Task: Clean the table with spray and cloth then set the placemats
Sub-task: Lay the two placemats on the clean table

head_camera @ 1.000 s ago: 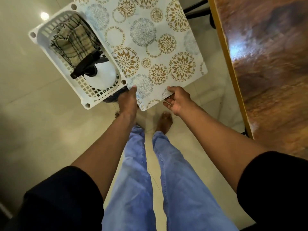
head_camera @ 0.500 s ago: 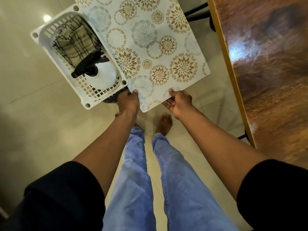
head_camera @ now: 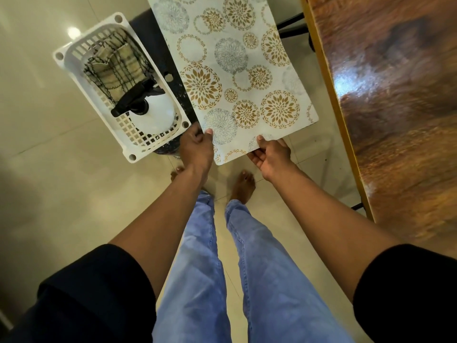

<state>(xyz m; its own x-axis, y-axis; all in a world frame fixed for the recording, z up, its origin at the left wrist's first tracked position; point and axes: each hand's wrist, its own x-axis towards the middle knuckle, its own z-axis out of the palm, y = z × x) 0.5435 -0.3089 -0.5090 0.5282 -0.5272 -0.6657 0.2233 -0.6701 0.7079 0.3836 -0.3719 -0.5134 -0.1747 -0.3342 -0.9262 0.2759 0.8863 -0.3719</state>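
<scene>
While both hands, left hand (head_camera: 197,147) and right hand (head_camera: 270,154), pinch the placemat (head_camera: 232,70) by its near edge, it looks light and bendy; a corner grip suits.

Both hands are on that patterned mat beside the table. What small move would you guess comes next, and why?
Probably a swing of the placemat to the right, over the table. The left hand and right hand both pinch its near edge, and it sits off the table beside the basket. The spray bottle and cloth are back in the basket, so wiping looks done.
</scene>
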